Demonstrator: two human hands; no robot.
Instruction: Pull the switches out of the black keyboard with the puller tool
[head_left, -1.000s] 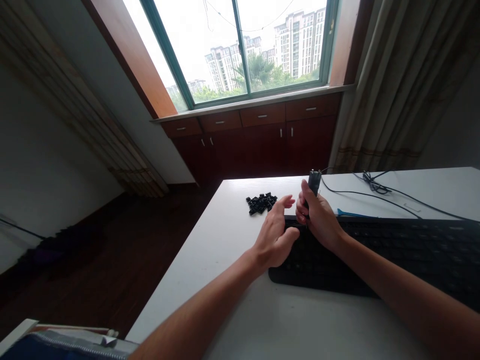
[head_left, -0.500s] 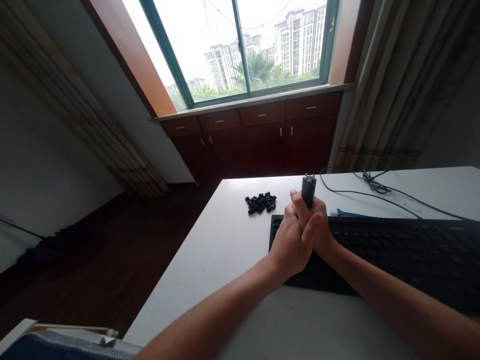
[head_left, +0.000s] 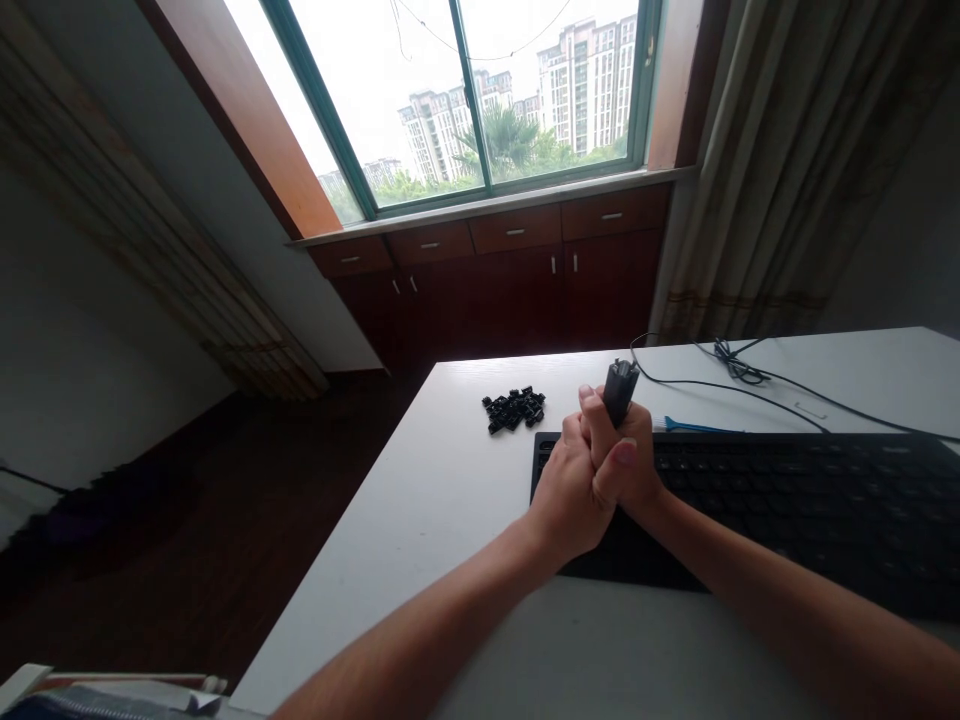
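Note:
Clasped together over the left end of a black keyboard (head_left: 780,520), my left hand (head_left: 574,480) and my right hand (head_left: 641,465) close around a black pronged tool (head_left: 620,390). The tool's thick dark body rises out of the top of the clasp. Small metal prongs show at its upper end, while its lower part is hidden in the fingers. My left fingers wrap over the right hand, whose own fingers are mostly covered. Left of the hands, a loose pile of small black keycap-like pieces (head_left: 514,410) lies on the white table (head_left: 420,510).
A blue-handled brush (head_left: 697,427) lies behind the keyboard. Black cable (head_left: 750,390) runs along the table's back right, near a thin bent wire piece (head_left: 810,411). The table's left edge drops to a dark floor. Red-brown cabinets (head_left: 487,290) stand beneath the window.
The tool's upper end now tilts more to the right, and the clasped hands have turned slightly with it. The whole view has shifted a little. Both hands keep their hold.

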